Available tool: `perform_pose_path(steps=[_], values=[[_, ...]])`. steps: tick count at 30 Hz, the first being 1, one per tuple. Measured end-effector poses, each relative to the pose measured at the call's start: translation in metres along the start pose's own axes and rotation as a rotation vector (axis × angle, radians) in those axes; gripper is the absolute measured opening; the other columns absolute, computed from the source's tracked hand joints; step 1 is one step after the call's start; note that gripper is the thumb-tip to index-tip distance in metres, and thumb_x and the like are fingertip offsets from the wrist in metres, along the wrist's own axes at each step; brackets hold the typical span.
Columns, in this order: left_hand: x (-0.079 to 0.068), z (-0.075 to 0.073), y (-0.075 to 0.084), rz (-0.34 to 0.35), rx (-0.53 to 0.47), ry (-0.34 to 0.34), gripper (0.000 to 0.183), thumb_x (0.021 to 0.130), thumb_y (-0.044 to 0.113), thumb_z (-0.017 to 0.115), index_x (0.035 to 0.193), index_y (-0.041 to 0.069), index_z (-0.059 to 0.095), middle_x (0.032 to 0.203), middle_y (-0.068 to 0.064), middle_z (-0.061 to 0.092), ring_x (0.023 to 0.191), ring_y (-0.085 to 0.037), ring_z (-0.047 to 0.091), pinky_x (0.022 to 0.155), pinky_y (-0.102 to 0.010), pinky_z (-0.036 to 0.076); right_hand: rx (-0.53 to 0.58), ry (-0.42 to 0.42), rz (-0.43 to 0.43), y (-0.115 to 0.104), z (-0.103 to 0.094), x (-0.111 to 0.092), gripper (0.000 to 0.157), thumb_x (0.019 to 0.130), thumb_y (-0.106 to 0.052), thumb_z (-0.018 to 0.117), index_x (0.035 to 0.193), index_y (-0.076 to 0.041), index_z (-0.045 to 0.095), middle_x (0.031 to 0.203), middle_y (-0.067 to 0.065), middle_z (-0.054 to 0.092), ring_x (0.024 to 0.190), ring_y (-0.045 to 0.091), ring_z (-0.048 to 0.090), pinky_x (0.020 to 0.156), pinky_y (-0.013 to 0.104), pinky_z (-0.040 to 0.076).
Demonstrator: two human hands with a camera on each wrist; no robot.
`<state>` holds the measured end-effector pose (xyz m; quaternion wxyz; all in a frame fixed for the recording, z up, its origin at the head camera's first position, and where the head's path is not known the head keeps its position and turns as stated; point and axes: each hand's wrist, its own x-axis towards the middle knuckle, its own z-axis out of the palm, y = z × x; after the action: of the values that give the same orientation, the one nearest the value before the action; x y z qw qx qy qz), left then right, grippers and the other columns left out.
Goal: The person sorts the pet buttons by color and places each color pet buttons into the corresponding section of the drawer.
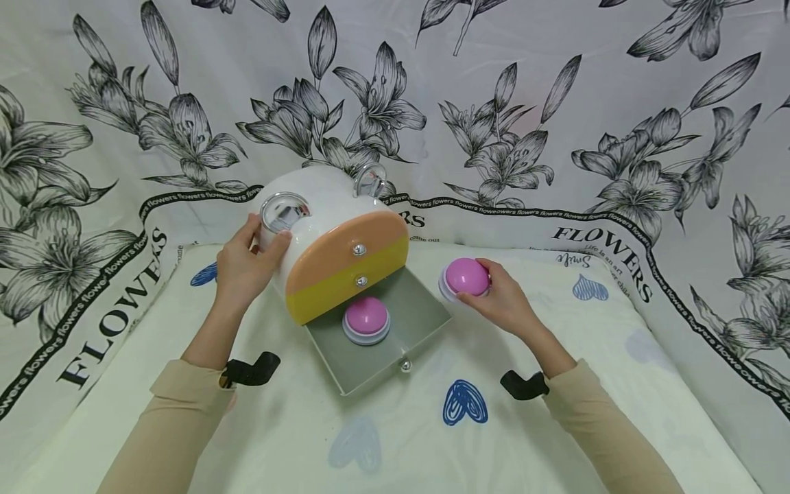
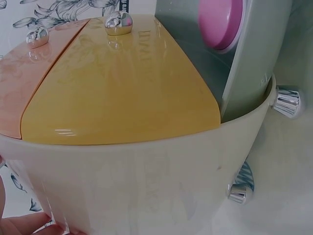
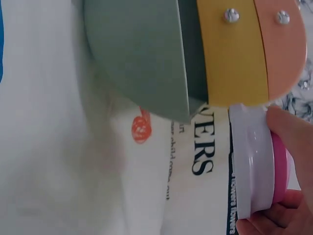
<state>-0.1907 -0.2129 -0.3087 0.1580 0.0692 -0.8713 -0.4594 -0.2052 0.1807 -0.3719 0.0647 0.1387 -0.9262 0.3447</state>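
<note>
A small rounded drawer cabinet [image 1: 330,195], white with chrome knobs, lies tilted on the cloth, its front facing right. My left hand [image 1: 243,264] grips its left side, thumb and fingers spread about a clear ring [image 1: 284,211]. The orange drawer [image 1: 327,252] and yellow drawer [image 1: 336,290] are closed, while the grey-green drawer [image 1: 407,302] is pulled out. Inside that drawer sits a round pink-domed button [image 1: 367,317] with a white base. To the drawer's right, my right hand [image 1: 503,298] holds a matching pink-domed button [image 1: 467,276] by its edge, clear of the drawer.
A pale cloth [image 1: 413,439] with blue hearts covers the surface. Behind it rises a white curtain [image 1: 494,41] printed with black flowers and lettering. A second clear ring [image 1: 370,180] stands on the cabinet's far side. Small chrome feet [image 2: 239,194] stick out beneath the cabinet.
</note>
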Motion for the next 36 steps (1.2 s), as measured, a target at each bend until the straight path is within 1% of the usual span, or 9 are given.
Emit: perform_pose_path(steps=[8,15,23,28,32,36], values=[[-0.001,0.0,0.001,-0.008,-0.003,-0.003,0.077,0.085,0.052,0.055,0.145,0.014,0.027,0.151,-0.001,0.023,0.133,-0.027,0.033,0.101,-0.043,0.039,-0.002,-0.085,-0.024,-0.018,0.009,-0.003,0.078,0.075,-0.028,0.076,0.136,-0.001,0.037,0.129,0.017,0.048,0.115,0.031,0.05,0.088,0.045,0.051],[-0.001,0.001,0.001,0.038,-0.025,-0.002,0.073,0.086,0.047,0.057,0.144,0.009,0.032,0.15,-0.003,0.024,0.136,-0.021,0.028,0.104,-0.042,0.036,0.003,-0.13,-0.062,-0.026,0.021,-0.003,0.077,0.073,-0.03,0.077,0.134,-0.002,0.039,0.127,0.014,0.05,0.112,0.027,0.054,0.088,0.041,0.052],[-0.002,0.0,0.002,0.04,-0.041,-0.003,0.072,0.086,0.047,0.056,0.144,0.01,0.032,0.15,-0.004,0.024,0.136,-0.02,0.027,0.105,-0.042,0.036,0.003,-0.213,-0.129,-0.042,0.033,-0.001,0.075,0.072,-0.029,0.078,0.132,-0.002,0.043,0.125,0.012,0.053,0.109,0.025,0.055,0.089,0.038,0.052],[-0.003,0.0,0.002,0.033,-0.043,-0.004,0.073,0.086,0.047,0.056,0.144,0.01,0.031,0.15,-0.002,0.023,0.137,-0.02,0.026,0.105,-0.041,0.035,-0.02,-0.253,-0.178,-0.048,0.041,0.002,0.073,0.071,-0.027,0.079,0.13,0.0,0.045,0.122,0.013,0.055,0.107,0.025,0.055,0.089,0.037,0.051],[-0.003,0.0,0.002,0.033,-0.038,-0.002,0.072,0.087,0.046,0.056,0.144,0.009,0.032,0.15,-0.002,0.024,0.136,-0.021,0.026,0.105,-0.042,0.035,-0.061,-0.276,-0.21,-0.05,0.047,0.005,0.069,0.07,-0.027,0.08,0.126,0.0,0.049,0.115,0.011,0.058,0.103,0.023,0.056,0.088,0.035,0.051],[-0.003,0.0,0.003,0.029,-0.037,-0.002,0.073,0.086,0.047,0.056,0.144,0.01,0.031,0.15,-0.001,0.023,0.136,-0.021,0.027,0.105,-0.042,0.035,-0.101,-0.288,-0.241,-0.053,0.052,0.006,0.069,0.069,-0.029,0.08,0.123,0.0,0.051,0.11,0.011,0.06,0.099,0.022,0.056,0.085,0.033,0.052]])
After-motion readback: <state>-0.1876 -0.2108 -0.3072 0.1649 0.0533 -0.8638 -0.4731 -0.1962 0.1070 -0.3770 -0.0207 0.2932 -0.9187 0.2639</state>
